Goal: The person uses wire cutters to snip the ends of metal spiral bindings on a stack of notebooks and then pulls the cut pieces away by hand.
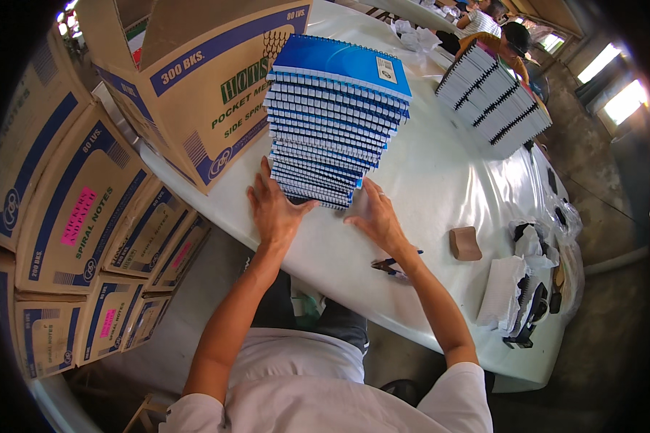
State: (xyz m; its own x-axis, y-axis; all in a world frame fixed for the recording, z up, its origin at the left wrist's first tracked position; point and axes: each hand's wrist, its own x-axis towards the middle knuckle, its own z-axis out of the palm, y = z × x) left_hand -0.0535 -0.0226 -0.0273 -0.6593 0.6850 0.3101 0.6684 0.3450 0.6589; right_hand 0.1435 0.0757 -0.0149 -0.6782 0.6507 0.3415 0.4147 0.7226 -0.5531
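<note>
Where the sleeves of the white shirt (303,390) end, two bare arms reach over a shiny, pale table (332,267). Pliers (387,267) lie by the right arm, partly hidden under it, and a small brown block (465,244) sits farther right. Torn white paper (500,289) lies near the table's right edge. Brown boxes (79,202) are piled up on the left. The left hand (276,211) and the right hand (377,216) are apart, fingers loose, one on each side of the bottom of a tall stack of blue notebooks (332,130). Both look like they touch it, but neither is wrapped around it. The stack stands on the table in front of the person. A big box (188,101) is just left of it. Farther off are books with black rings (492,94), then two people (514,43)
</note>
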